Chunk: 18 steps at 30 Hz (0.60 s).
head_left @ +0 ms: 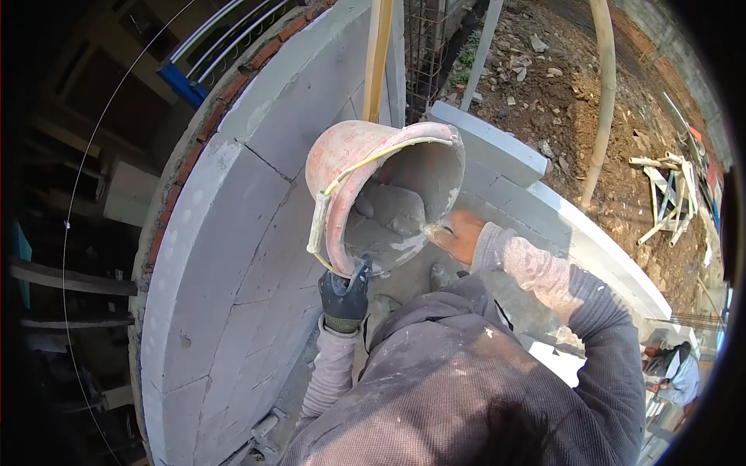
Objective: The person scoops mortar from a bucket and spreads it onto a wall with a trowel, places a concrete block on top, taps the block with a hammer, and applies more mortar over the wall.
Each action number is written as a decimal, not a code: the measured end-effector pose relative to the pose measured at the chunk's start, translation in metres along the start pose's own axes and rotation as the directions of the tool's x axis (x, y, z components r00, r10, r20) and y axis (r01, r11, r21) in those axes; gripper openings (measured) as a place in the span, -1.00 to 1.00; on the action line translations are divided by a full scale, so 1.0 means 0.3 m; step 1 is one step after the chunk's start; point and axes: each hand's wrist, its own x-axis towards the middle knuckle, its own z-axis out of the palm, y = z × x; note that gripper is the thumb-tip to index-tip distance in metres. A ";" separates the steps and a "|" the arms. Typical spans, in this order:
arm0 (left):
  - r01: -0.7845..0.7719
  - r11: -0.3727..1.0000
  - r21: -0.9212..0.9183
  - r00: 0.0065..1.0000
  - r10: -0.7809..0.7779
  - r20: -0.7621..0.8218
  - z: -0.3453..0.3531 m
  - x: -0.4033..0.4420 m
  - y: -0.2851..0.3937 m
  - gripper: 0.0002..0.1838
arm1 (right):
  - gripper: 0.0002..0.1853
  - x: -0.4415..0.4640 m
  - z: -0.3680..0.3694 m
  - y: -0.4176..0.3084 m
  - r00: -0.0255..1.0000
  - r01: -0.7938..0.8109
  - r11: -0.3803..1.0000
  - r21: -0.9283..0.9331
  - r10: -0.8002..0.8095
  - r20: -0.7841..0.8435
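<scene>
A pinkish, mortar-smeared bucket (332,159) is tipped on its side, its mouth facing me and to the right. My left hand (343,297), in a dark glove, grips the lower rim with its fingers closed. Grey mortar (365,237) coats the inside. My bare right hand (464,235) is closed around the handle of a trowel (404,211) at the bucket's right edge. The trowel's blade lies inside the bucket, covered in mortar. A yellowish carrying handle (320,213) hangs along the rim on the left.
A curved wall of pale blocks (225,233) stands on my left, topped by red bricks (186,167). A lower block wall (575,225) runs along the right. A wooden post (378,62) rises behind the bucket. Beyond are rubble, a bamboo pole (600,101) and another person (678,373).
</scene>
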 end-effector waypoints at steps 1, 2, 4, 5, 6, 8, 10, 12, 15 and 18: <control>0.004 0.999 -0.044 0.999 -0.006 -0.034 0.006 -0.005 -0.008 -0.65 | -0.60 0.002 0.010 -0.001 0.996 -0.061 0.974 0.218 0.045 0.079; 0.039 0.997 -0.060 0.999 -0.040 -0.014 0.006 -0.028 -0.017 -0.66 | -0.60 0.008 0.023 0.008 0.996 -0.053 0.976 0.209 0.036 0.085; 0.073 0.996 -0.050 0.997 -0.073 0.001 -0.003 -0.074 -0.029 -0.70 | -0.64 0.025 0.062 0.043 0.917 -0.203 0.666 0.718 -0.127 0.378; 0.096 0.994 -0.046 0.995 -0.095 0.023 -0.012 -0.099 -0.032 -0.74 | -0.64 0.028 0.114 0.060 0.912 -0.200 0.680 0.705 -0.134 0.388; 0.188 0.977 -0.096 0.982 -0.184 0.049 -0.021 -0.139 -0.032 -0.74 | -0.65 0.025 0.182 0.081 0.922 -0.141 0.595 0.791 -0.212 0.324; 0.362 0.915 -0.180 0.932 -0.357 0.060 -0.015 -0.189 -0.033 -0.75 | -0.66 0.031 0.164 0.051 0.892 -0.145 0.473 0.869 -0.318 0.322; 0.364 0.907 -0.214 0.924 -0.380 -0.041 -0.011 -0.285 -0.074 -0.75 | -0.67 -0.006 0.161 -0.008 0.865 -0.209 0.425 0.881 -0.340 0.369; 0.585 0.691 -0.425 0.770 -0.638 0.022 -0.045 -0.329 -0.063 -0.88 | -0.69 -0.030 0.180 -0.034 0.874 -0.141 0.468 0.872 -0.355 0.332; 0.690 0.404 -0.600 0.574 -0.811 0.115 -0.062 -0.435 -0.102 -0.75 | -0.69 -0.040 0.127 -0.125 0.884 -0.129 0.565 0.815 -0.307 0.353; 0.746 0.391 -0.539 0.552 -0.816 0.173 -0.056 -0.581 -0.174 -0.65 | -0.60 -0.036 0.060 -0.216 0.832 -0.153 0.483 0.862 -0.408 0.376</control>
